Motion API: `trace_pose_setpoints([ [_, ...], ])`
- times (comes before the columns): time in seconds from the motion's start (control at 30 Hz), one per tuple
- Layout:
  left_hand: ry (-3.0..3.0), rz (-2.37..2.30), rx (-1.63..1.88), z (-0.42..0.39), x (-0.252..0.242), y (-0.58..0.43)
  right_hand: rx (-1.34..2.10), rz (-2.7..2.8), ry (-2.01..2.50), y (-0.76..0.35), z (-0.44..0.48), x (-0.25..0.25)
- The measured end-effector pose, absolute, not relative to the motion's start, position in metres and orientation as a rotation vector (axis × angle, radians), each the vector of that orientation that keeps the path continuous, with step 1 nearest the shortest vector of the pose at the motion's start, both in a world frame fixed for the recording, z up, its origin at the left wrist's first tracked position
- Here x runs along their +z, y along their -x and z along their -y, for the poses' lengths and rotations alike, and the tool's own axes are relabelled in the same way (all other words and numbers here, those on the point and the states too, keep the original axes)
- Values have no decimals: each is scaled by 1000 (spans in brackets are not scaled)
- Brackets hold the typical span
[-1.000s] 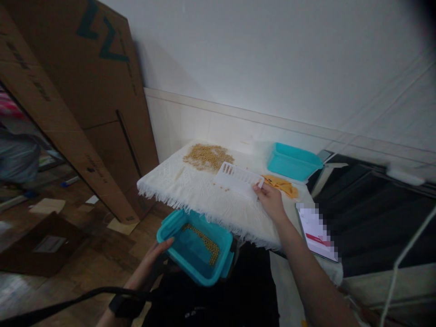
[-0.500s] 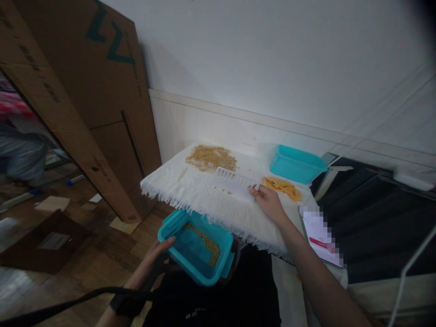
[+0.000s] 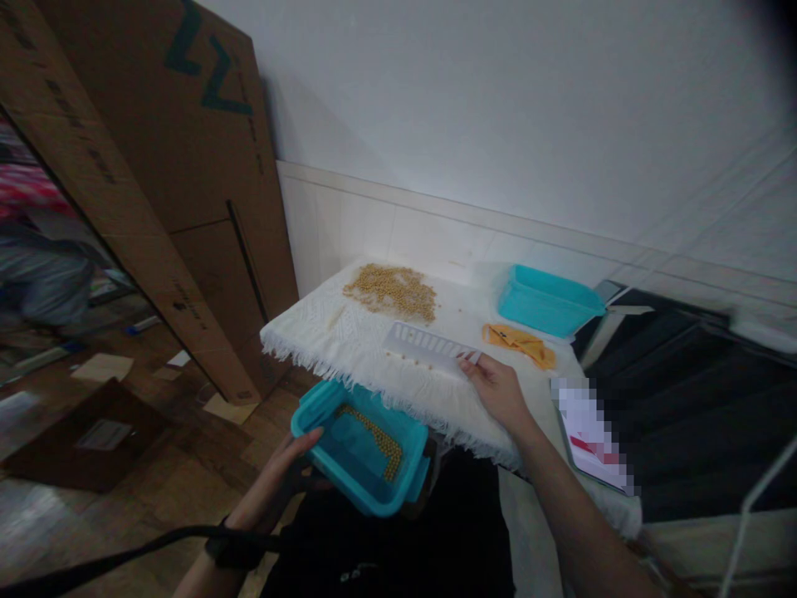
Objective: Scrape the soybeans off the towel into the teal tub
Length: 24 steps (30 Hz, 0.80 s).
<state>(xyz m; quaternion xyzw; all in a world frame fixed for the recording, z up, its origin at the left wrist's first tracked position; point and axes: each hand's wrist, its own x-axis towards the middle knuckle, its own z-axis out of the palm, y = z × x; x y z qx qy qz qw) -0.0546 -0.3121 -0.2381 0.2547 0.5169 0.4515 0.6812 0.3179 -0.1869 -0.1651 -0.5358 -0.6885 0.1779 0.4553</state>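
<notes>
- Nearest, in front of the dark clothing: left hand (image 3: 290,465) closed on the left rim of a teal box (image 3: 349,453), thumb over the rim, other fingers mostly hidden.
- Inside that box, just below the cloth fringe: a band of beans (image 3: 394,455) along the far and right sides, much of the floor bare.
- Box and left grip much as a second ago.
- Just beyond, over the desk (image 3: 311,332): right hand (image 3: 498,386), fingers pinched narrow on the right end of a white slotted strip (image 3: 423,353).
- Just changed: strip drawn from the pile toward the front edge, a few loose beans (image 3: 417,363) along its near side, closer to the fringe too.
- Meaning, by judgement: a small batch parted from the rest, near the box but not yet over the edge.
- Right of the strip: yellow packet (image 3: 520,345); nearer, flat screen (image 3: 589,436), partly blotted out.
- Farther back: bean pile (image 3: 398,291), spread just behind the strip.
- Back right: second teal box (image 3: 541,311), untouched.
- Farthest: pale wall (image 3: 466,124).
</notes>
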Motion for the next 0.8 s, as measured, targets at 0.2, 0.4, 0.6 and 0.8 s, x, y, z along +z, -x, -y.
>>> trace_pose_setpoints([
  [0.2,-582,-1150,1002,312,-232,53,204,1564,1450,-313,210,-167],
  [0.4,-576,-1153,1023,313,-225,52,-179,1523,1568,-303,260,-173],
  [0.6,-574,-1152,1029,311,-225,56,-330,1659,1560,-278,280,-179],
  [0.8,-590,-1163,1028,308,-225,62,-498,1748,1366,-257,270,-179],
])
